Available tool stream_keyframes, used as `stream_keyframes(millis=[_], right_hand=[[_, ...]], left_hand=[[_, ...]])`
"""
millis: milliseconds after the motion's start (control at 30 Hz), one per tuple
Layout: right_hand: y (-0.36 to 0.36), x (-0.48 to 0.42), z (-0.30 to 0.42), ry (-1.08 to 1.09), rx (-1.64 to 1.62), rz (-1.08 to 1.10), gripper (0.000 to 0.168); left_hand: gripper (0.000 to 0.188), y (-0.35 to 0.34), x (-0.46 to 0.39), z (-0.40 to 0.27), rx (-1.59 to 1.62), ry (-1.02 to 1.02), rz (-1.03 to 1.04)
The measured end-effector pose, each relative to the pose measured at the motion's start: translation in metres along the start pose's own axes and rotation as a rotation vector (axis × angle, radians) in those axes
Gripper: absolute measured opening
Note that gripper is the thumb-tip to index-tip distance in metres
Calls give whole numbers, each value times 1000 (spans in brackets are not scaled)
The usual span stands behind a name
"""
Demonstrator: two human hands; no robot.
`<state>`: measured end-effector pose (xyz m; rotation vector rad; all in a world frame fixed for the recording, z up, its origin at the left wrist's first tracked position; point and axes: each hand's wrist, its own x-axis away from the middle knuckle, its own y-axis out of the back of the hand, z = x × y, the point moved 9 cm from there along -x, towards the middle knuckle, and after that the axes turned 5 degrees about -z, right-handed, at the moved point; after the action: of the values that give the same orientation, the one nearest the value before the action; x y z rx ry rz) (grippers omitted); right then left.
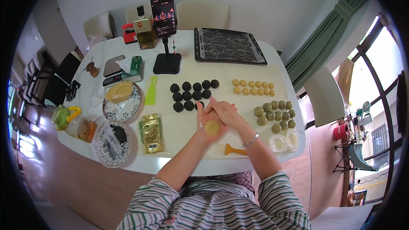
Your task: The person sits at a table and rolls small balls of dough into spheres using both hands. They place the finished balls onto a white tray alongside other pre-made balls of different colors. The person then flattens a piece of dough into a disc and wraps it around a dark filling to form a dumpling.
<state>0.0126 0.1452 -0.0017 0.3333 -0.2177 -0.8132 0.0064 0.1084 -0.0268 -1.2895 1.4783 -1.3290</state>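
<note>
A flat yellow dough disc [212, 128] rests on the upturned palm of my left hand [201, 127]. My right hand [226, 114] lies across the fingers of the left, back side up; what is under it is hidden. Just beyond both hands stand rows of black dough balls [187, 95], the nearest partly covered by my left fingers. Small yellow balls [251, 84] sit in two rows at the far right. Larger olive-green balls [270, 115] are grouped right of my hands. A pastry brush with an orange handle [235, 149] lies by my right forearm.
A black baking tray [230, 45] lies at the back, near a phone [163, 16] on a stand. At left are a green scraper [150, 92], covered plates [122, 115], a glass jug [78, 127] and a gold packet [152, 135]. Clear plastic cups [278, 143] stand at right.
</note>
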Motion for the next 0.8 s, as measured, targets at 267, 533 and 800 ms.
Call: stream_keyframes(millis=[267, 533, 800], right_hand=[[14, 32, 38, 643, 361, -251, 42], [2, 22, 34, 314, 337, -400, 41], [-1, 16, 30, 125, 360, -350, 41]], left_hand=[[97, 1, -4, 11, 21, 74, 174], [101, 9, 6, 7, -67, -24, -109], [109, 26, -2, 18, -183, 16, -111]])
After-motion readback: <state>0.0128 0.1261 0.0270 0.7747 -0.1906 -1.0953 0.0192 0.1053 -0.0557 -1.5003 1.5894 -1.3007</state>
